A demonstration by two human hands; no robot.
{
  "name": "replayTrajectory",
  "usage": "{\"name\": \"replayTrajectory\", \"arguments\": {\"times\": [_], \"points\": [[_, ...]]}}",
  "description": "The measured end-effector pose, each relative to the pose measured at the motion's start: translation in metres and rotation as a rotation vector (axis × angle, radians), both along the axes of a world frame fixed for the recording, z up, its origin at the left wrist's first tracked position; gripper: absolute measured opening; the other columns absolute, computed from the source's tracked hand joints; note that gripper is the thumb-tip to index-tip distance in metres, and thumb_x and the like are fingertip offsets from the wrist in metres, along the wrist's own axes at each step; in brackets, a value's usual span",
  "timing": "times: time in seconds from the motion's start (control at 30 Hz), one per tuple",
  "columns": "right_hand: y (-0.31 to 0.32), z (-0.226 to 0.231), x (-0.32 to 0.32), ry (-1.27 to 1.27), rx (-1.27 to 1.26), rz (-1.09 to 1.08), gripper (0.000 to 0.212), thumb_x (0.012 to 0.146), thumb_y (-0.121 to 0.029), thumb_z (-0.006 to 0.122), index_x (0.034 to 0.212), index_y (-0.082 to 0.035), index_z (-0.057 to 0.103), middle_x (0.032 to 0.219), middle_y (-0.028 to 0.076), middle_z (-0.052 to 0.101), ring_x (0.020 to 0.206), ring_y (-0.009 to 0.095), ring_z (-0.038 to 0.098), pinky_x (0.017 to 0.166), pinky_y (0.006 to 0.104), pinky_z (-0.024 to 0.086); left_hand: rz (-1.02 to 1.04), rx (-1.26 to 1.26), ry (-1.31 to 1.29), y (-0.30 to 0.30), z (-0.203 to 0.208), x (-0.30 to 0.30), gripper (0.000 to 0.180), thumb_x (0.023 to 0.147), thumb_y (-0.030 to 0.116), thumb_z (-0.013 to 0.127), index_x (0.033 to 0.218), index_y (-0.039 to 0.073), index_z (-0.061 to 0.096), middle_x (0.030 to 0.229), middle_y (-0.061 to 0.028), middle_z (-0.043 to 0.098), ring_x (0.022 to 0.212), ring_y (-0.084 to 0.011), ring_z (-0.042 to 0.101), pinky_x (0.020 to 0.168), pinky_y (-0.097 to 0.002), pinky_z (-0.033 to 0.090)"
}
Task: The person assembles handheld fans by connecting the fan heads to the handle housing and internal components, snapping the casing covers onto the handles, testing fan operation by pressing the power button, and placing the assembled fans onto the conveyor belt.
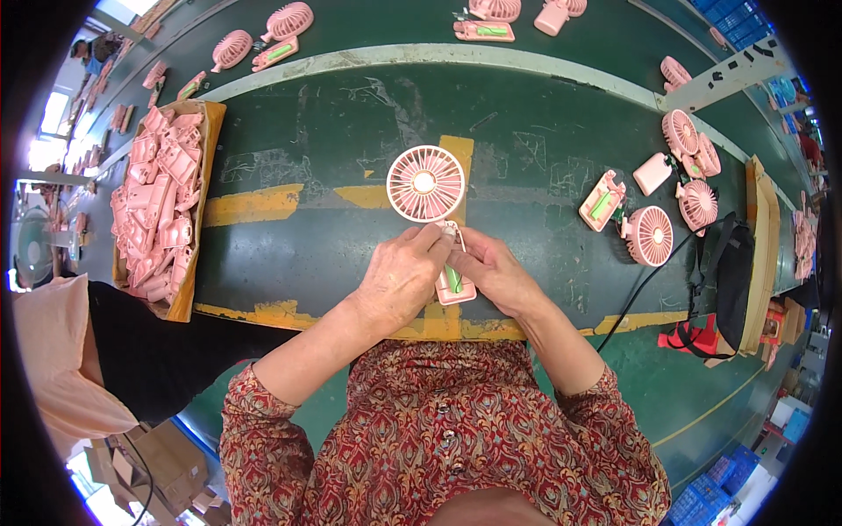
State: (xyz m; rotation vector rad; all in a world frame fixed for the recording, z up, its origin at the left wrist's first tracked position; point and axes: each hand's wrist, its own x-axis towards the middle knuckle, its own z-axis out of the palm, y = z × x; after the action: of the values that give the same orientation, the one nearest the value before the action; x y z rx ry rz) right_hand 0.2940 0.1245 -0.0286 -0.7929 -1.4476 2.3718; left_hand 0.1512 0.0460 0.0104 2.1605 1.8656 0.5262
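A pink handheld fan (425, 183) lies in front of me, its round grille turned up and away from me. Its opened handle (456, 291) points toward me and shows a green battery (453, 280) inside. My left hand (405, 273) is closed, fingertips pinching at the neck between fan head and handle. From the other side, my right hand (497, 270) grips the handle, thumb laid across it near the same spot. The fingers hide the neck and any small part between them.
At left stands a carton (203, 210) heaped with pink handle shells (158, 197). Several fans, such as one at right (651, 235), and an opened handle (602, 202) lie on the green table (526, 123). A black cable (645, 285) crosses the right edge. A person in black (158, 351) is beside me at left.
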Motion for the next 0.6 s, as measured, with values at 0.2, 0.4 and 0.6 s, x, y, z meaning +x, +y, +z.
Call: {"name": "replayTrajectory", "arguments": {"times": [0.2, 0.4, 0.6], "points": [[0.009, 0.000, -0.004, 0.001, -0.116, 0.038, 0.032, 0.095, -0.027, 0.047, 0.111, 0.000, 0.054, 0.099, 0.002, 0.058, 0.088, 0.007, 0.053, 0.076, 0.0231, 0.046, 0.128, 0.006, -0.152, 0.002, 0.007, -0.003, 0.042, 0.073, 0.005, 0.060, 0.112, -0.003, 0.045, 0.089, -0.0159, 0.059, 0.078, -0.0324, 0.062, 0.063, -0.0403, 0.051], [0.009, 0.002, -0.019, -0.155, -0.107, -0.094, 0.027, 0.094, -0.021, 0.049, 0.105, 0.002, 0.058, 0.091, 0.006, 0.062, 0.076, 0.011, 0.059, 0.065, 0.0240, 0.049, 0.244, 0.044, -0.240, -0.003, -0.014, -0.014, 0.050, 0.075, 0.006, 0.061, 0.122, 0.004, 0.042, 0.087, -0.0192, 0.062, 0.078, -0.0365, 0.062, 0.065, -0.0439, 0.051], [0.005, 0.005, -0.012, -0.081, -0.219, -0.173, 0.024, 0.093, -0.014, 0.048, 0.106, 0.005, 0.051, 0.097, 0.018, 0.063, 0.085, 0.022, 0.064, 0.074, 0.0314, 0.054, 0.561, 0.250, 0.086, -0.020, 0.035, -0.137, 0.038, 0.073, 0.013, 0.067, 0.107, 0.003, 0.055, 0.101, -0.0161, 0.059, 0.094, -0.0338, 0.058, 0.082, -0.0389, 0.048]]}}
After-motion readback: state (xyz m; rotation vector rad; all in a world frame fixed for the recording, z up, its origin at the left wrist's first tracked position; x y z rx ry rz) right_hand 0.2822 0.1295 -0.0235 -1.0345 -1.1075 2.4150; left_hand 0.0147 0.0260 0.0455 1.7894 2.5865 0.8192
